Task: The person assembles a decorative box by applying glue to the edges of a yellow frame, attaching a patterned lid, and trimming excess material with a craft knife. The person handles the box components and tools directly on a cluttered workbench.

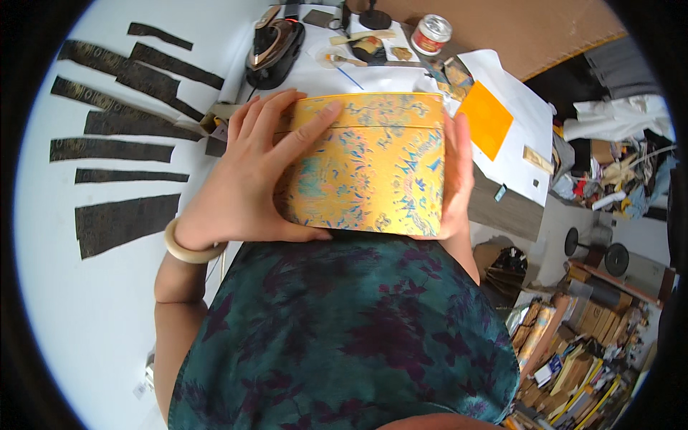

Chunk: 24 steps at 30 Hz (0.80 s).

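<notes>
Close in front of my body I hold up a yellow box covered in patterned fabric with blue and pink motifs. A thin seam runs across it near its far edge, like the line of a lid. My left hand grips its left side, thumb along the near edge and index finger lying over the top face. On the opposite side, my right hand is pressed against the box's right edge; most of its fingers are hidden behind the box.
Beyond the box, the worktable holds an iron, a brush, a can and an orange sheet on white paper. Dark patterned strips hang on the left wall. Cardboard and rolls crowd the lower right.
</notes>
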{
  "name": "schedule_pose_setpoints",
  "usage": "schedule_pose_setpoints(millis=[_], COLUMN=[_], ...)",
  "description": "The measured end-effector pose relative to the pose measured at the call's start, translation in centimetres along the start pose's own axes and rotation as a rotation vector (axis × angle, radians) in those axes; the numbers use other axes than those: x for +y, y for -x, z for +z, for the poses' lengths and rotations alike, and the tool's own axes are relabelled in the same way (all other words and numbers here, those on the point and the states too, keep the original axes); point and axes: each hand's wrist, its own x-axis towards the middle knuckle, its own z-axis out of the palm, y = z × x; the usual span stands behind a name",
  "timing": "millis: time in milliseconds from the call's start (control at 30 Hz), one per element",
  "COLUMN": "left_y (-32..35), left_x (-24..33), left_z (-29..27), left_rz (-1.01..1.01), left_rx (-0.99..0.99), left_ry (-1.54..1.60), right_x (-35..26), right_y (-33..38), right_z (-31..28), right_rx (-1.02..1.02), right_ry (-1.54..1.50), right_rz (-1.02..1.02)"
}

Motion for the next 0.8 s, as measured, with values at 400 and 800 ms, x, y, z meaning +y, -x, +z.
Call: schedule_pose_setpoints(millis=[400, 800], left_y=[10.8, 8.4], left_x=[-16.1, -15.7], left_z=[14.1, 16.0], left_rz=[-0.264, -0.302], left_rx=[-0.1, -0.188], left_ry=[1.02, 1.379], right_x=[-1.6, -3.9], right_y=[-0.3, -1.8], right_z=[-0.8, -0.5], right_rx=[0.587, 0.804], right_ry=[-0.227, -0.503], right_rz=[0.121, 0.197])
